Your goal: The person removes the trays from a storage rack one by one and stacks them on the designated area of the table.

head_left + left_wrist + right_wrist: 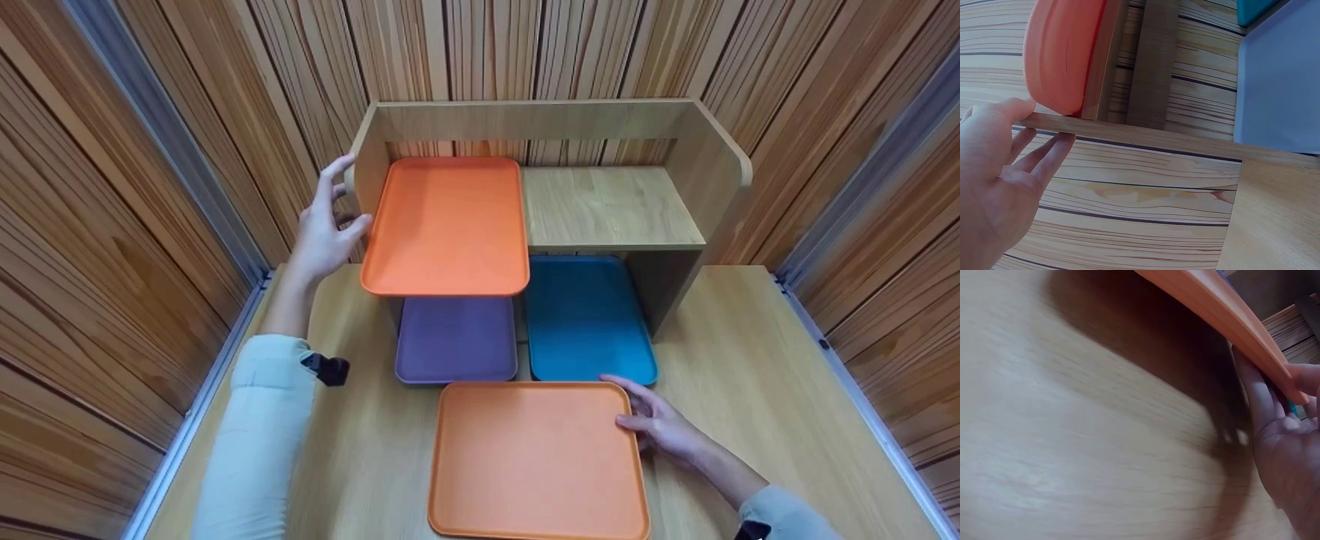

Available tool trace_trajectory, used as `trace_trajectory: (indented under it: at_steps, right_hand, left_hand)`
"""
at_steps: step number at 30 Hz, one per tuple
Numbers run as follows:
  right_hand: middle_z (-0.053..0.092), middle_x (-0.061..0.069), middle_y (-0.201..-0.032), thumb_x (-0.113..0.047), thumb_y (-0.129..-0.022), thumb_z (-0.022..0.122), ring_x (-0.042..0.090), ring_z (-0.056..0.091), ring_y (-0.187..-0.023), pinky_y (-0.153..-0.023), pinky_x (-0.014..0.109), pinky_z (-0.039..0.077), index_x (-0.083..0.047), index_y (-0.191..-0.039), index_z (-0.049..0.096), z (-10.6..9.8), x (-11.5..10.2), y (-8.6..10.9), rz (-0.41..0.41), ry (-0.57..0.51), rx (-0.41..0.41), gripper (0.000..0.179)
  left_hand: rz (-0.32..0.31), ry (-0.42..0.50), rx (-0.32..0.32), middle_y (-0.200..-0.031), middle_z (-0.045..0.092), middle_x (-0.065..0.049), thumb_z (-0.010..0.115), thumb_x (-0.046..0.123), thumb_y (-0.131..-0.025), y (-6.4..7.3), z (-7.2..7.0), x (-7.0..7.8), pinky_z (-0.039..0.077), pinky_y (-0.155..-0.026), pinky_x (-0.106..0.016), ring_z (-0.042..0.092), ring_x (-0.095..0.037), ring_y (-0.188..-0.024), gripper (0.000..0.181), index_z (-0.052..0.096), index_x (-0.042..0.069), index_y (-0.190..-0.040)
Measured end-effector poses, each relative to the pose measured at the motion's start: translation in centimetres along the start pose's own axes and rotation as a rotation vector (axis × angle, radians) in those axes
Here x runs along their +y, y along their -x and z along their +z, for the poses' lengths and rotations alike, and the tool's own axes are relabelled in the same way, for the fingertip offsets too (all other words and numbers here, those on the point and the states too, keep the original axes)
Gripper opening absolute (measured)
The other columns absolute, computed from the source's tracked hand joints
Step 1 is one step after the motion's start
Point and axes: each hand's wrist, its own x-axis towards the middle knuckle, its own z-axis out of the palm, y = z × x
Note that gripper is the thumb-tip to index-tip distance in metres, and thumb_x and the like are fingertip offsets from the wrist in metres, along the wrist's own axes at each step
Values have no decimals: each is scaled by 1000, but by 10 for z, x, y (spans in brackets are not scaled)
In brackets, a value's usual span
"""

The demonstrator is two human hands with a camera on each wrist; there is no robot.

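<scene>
A wooden two-tier shelf (615, 206) stands at the back of the table. My left hand (324, 229) holds the shelf's left side panel (1151, 138), thumb on one face and fingers on the other. Right beside that thumb, a bright orange tray (450, 225) lies on the left of the upper tier, its front end jutting past the shelf edge. With my right hand (664, 424) I grip a lighter orange tray (536, 461) by its right side, thumb over the rim and fingers beneath. In the right wrist view this tray is raised over the table, casting a shadow.
Under the upper tier lie a purple tray (457, 341) on the left and a blue tray (589, 319) on the right, both sticking out in front. Wood-grain walls (480, 49) enclose the table (742, 375) at the back and sides, with metal strips along the corners.
</scene>
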Motion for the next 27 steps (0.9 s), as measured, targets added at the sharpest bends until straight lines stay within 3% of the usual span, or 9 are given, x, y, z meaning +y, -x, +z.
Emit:
trace_trajectory:
  at_steps: [4,10,13,16,18,21,24,27]
  right_hand:
    - [32,44,-174,-9,-115,61,13,79,-125,-90,41,72,0,-178,15,0,-5,-1,20,143,22,79]
    - [32,51,-168,-3,-111,65,19,81,-119,-86,37,73,5,-174,22,0,-5,0,36,244,15,76]
    - [27,48,-170,-1,-109,67,36,73,-133,-87,34,72,4,-173,29,4,-6,0,49,292,37,74]
    - [33,43,-163,0,-107,70,48,54,-147,-99,20,64,5,-169,39,8,-7,-1,12,396,69,69]
    - [42,36,-151,1,-104,72,45,46,-144,-105,12,52,7,-165,46,12,-8,-1,-32,494,100,66]
    - [48,24,-130,1,-101,76,29,45,-122,-93,15,41,8,-160,52,17,-7,-1,-65,614,150,64]
    - [46,18,-121,3,-100,76,20,41,-108,-80,21,37,9,-160,53,20,-7,-2,-45,646,174,64]
    - [47,18,-120,5,-100,75,18,47,-102,-73,19,41,9,-159,54,20,-8,-2,-15,641,179,63]
  left_hand:
    - [-6,-3,-1,-178,41,-23,62,-4,-109,0,0,0,59,-118,-65,47,-38,-164,83,28,31,-176]
    - [11,20,5,-177,43,-18,62,-5,-108,1,1,1,60,-116,-61,48,-33,-164,82,30,30,-176]
    - [11,29,2,-177,43,-19,63,-5,-109,2,1,1,59,-116,-62,48,-33,-163,83,29,30,-176]
    - [3,33,-6,-179,39,-20,63,-4,-109,2,0,2,58,-119,-66,46,-35,-165,84,28,31,-177]
    - [-2,33,-9,-180,38,-20,63,-4,-109,2,0,4,58,-119,-67,45,-36,-165,84,27,31,-177]
    - [-12,25,-7,-180,38,-20,63,-3,-110,3,0,4,58,-119,-66,44,-36,-166,84,27,32,-177]
    - [-18,11,-4,-178,41,-22,63,-3,-110,3,0,4,59,-119,-65,45,-36,-166,84,27,33,-177]
    - [-19,4,-2,-177,42,-23,62,-3,-110,2,0,3,58,-121,-64,46,-36,-165,83,28,32,-176]
